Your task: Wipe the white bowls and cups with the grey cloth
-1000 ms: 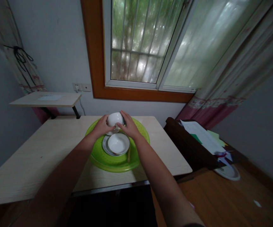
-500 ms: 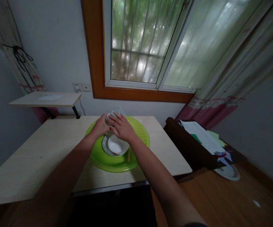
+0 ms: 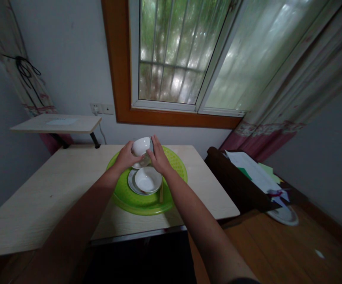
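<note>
The left hand's (image 3: 128, 156) grip was clamped on a white bowl (image 3: 141, 146), raised over the far part of a green tray (image 3: 141, 209); a sliver of grey cloth (image 3: 152, 144) was pinched against the bowl's side by the right hand (image 3: 159, 158). The tray was set on a pale worktop (image 3: 212, 193), one window (image 3: 173, 59) and two curtains (image 3: 295, 98) being seen behind. Two bowls were counted, the second bowl (image 3: 148, 180) stacked on one plate (image 3: 131, 182), beside a wooden utensil (image 3: 161, 194) toward the worktop's front edge.
</note>
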A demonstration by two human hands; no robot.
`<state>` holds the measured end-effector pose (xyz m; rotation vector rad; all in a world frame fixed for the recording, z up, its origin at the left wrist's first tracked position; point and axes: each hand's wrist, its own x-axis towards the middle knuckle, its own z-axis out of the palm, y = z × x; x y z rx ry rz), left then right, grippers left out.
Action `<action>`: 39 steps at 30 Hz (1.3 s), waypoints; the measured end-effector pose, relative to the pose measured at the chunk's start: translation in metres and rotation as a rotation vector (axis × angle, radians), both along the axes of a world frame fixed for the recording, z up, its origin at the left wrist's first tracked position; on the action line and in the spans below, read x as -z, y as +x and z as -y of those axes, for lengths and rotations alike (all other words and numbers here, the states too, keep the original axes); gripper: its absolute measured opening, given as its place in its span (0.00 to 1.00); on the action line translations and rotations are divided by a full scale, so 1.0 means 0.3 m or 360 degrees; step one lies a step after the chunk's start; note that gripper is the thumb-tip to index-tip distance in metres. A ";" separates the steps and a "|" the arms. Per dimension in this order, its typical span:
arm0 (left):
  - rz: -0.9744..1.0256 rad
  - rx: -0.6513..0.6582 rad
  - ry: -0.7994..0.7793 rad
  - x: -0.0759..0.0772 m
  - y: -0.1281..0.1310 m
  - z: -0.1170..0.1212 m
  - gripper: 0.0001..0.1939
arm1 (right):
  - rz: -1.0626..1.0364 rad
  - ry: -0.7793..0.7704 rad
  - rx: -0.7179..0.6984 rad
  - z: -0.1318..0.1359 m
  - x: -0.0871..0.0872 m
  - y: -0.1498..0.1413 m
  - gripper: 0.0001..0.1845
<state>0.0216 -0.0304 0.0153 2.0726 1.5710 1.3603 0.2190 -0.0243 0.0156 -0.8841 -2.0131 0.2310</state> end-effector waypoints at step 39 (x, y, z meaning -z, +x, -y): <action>0.0117 0.0016 -0.0041 0.004 0.006 0.001 0.33 | -0.0480 -0.0365 -0.0114 -0.033 0.032 -0.007 0.41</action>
